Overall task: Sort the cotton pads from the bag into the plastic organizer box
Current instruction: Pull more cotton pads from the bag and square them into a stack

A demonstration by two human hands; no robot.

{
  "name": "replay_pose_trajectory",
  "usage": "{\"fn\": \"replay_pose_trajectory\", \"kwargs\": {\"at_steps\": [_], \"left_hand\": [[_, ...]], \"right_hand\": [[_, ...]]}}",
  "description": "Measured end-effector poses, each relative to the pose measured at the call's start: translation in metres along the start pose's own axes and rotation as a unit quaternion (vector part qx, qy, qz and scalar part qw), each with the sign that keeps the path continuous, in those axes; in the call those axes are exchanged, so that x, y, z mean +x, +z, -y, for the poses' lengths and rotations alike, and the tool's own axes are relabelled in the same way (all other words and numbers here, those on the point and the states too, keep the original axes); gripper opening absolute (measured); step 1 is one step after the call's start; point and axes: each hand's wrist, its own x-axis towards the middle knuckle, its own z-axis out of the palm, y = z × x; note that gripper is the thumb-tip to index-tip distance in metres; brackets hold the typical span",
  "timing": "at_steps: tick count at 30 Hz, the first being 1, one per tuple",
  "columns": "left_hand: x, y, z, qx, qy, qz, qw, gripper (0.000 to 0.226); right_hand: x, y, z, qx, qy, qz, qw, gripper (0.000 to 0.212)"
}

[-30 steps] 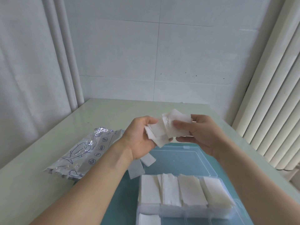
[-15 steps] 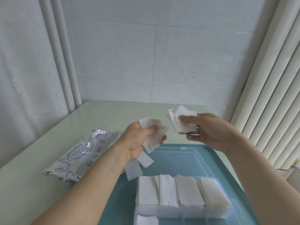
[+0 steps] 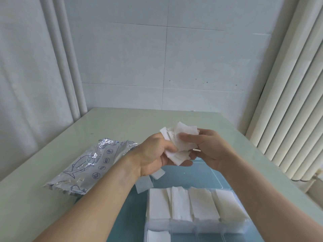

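Note:
Both hands meet above the table around a loose bunch of white cotton pads (image 3: 180, 145). My left hand (image 3: 155, 154) grips the lower pads from below and from the left. My right hand (image 3: 208, 149) pinches the upper pads, its fingers lying across them. Under my forearms stands the clear plastic organizer box (image 3: 244, 227); its back row of compartments is filled with stacked pads (image 3: 197, 205). The silver foil bag (image 3: 90, 165) with blue fish drawings lies on the table to the left. Two loose pads (image 3: 144, 185) lie beside the box, partly under my left wrist.
The box's open clear lid (image 3: 208, 179) lies flat behind it on a teal mat (image 3: 122, 222). The pale green table (image 3: 136, 123) reaches back to a tiled wall. A curtain hangs at the left and vertical blinds at the right.
The hands had drawn apart, each with its own pads; they have come back together and the pads now overlap in one bunch. The view has tilted slightly.

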Motion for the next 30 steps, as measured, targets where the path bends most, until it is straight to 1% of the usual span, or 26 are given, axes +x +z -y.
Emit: {"fn": "replay_pose_trajectory", "kwargs": {"at_steps": [1,3,7,9,13,15,18,20,22,25,30], "left_hand": [[0.0,-0.002,0.001,0.015,0.003,0.014,1.0,0.045],[0.0,-0.005,0.002,0.03,0.006,0.007,1.0,0.041],[0.001,-0.012,0.004,0.056,0.01,-0.075,0.996,0.022],[0.001,-0.014,0.003,0.068,0.014,-0.097,0.993,0.018],[0.001,-0.014,0.002,0.077,0.033,-0.13,0.988,0.021],[0.002,-0.012,0.002,0.065,0.027,-0.141,0.987,0.021],[0.005,-0.008,0.002,0.001,0.006,-0.141,0.99,0.022],[0.005,-0.006,0.0,-0.03,-0.011,-0.132,0.991,0.029],[0.004,-0.007,-0.002,-0.053,-0.031,-0.115,0.992,0.037],[0.004,-0.01,-0.001,-0.07,-0.05,-0.102,0.991,0.045],[0.005,-0.011,0.002,-0.045,-0.029,-0.104,0.993,0.032]], "right_hand": [[0.0,-0.001,0.001,0.0,-0.001,0.003,1.0,0.018],[0.0,-0.004,0.004,0.012,-0.004,-0.004,1.0,0.018],[0.005,-0.017,0.01,0.03,-0.029,-0.049,0.998,0.015],[0.006,-0.024,0.015,0.042,-0.033,-0.058,0.997,0.015],[0.001,-0.034,0.027,0.044,-0.024,-0.028,0.998,0.019],[0.001,-0.035,0.028,0.055,-0.011,-0.017,0.998,0.02],[0.001,-0.029,0.025,0.084,0.035,0.013,0.996,0.02],[0.0,-0.024,0.021,0.065,0.062,0.047,0.995,0.023],[0.0,-0.021,0.017,0.049,0.069,0.061,0.995,0.025],[0.002,-0.02,0.013,0.04,0.061,0.056,0.996,0.026],[0.002,-0.019,0.011,0.002,0.057,0.024,0.998,0.018]]}}
